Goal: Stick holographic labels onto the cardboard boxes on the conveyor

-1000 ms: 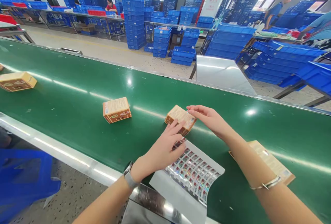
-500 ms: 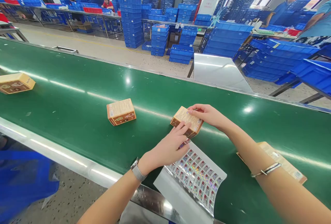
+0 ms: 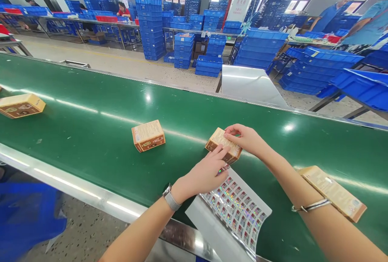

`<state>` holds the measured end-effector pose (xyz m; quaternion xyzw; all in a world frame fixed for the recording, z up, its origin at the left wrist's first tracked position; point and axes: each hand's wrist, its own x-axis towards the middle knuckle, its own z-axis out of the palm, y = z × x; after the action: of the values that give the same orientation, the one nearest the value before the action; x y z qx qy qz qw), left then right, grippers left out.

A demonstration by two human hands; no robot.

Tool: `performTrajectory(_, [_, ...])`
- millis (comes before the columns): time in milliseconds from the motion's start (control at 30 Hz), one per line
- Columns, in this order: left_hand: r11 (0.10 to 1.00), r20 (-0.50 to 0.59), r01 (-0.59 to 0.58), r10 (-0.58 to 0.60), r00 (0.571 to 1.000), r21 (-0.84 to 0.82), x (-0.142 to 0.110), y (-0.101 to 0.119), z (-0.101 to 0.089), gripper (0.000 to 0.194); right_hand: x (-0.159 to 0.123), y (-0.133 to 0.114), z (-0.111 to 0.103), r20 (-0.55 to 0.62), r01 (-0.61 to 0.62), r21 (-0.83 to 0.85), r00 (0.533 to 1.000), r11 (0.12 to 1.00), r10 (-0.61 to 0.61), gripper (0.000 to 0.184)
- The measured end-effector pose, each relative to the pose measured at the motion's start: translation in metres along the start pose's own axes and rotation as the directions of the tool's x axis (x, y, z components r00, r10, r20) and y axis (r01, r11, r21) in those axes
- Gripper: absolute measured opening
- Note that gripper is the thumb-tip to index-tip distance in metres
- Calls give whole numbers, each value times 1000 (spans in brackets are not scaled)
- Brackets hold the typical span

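Note:
A small cardboard box (image 3: 222,137), cream on top with brown sides, lies on the green conveyor belt (image 3: 100,153). My right hand (image 3: 247,139) grips its far right edge, thumb on the top face and fingers curled behind. The fingertips of my left hand (image 3: 206,173) rest on the near side of the same box. Under that palm, between thumb and fingers, my left hand holds a sheet of shiny stickers (image 3: 236,205) with rows of small red and silver labels. Its white backing (image 3: 212,229) hangs over the belt's metal edge.
Another box (image 3: 149,136) lies to the left on the belt, and one more box (image 3: 22,105) is at the far left. Partly behind my right forearm is a longer box (image 3: 336,193). Blue crates (image 3: 148,28) stand stacked across the aisle, where people work at tables.
The boxes on the belt have shifted a little to the right, and both my hands and the sticker sheet have moved along with the held box. The grip looks the same.

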<state>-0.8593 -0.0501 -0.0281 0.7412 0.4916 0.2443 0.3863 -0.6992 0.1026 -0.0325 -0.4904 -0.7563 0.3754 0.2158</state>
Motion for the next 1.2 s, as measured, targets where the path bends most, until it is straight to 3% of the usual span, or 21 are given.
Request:
performTrajectory(167, [999,-12,-29,29,1000,-42,9,2,9,28,-11,17,13,-173,-97,49,979,994,104,59])
performTrajectory(300, [995,-45,-52,49,998,-84,13,5,13,32,-9,23,11,-212,-163,66,962,985,173,36])
performTrajectory(433, [980,-148,12,-42,988,-199,-3,9,15,30,-23,5,-13,-252,-121,30,960,992,124,26])
performTrajectory(533, [953,-194,84,-145,970,-290,-25,11,16,34,-58,-22,-24,-189,-9,4,982,1000,10,30])
performTrajectory(600, [932,-201,106,-184,962,-347,-37,12,17,37,-86,-39,-20,1,140,-18,990,990,-140,32])
performTrajectory(700, [871,-196,120,-237,952,-476,-49,13,18,44,-117,-55,-5,175,364,-46,920,930,-352,24])
performTrajectory(867, [836,-189,134,-271,944,-532,-58,18,16,50,-127,-58,18,147,608,-218,794,764,-590,19])
performTrajectory(1000, [803,-184,159,-316,931,-574,-58,16,16,53,-122,-60,25,111,694,-330,701,639,-704,23])
performTrajectory(1033, [775,-166,169,-333,928,-609,-58,14,17,56,-121,-61,26,102,697,-319,699,642,-708,23])
performTrajectory(1100, [688,-112,184,-362,925,-702,-58,9,19,59,-119,-63,26,101,666,-229,742,710,-663,20])
performTrajectory(1200, [559,-42,191,-377,925,-807,-63,2,20,63,-109,-61,22,85,471,38,877,881,-472,18])
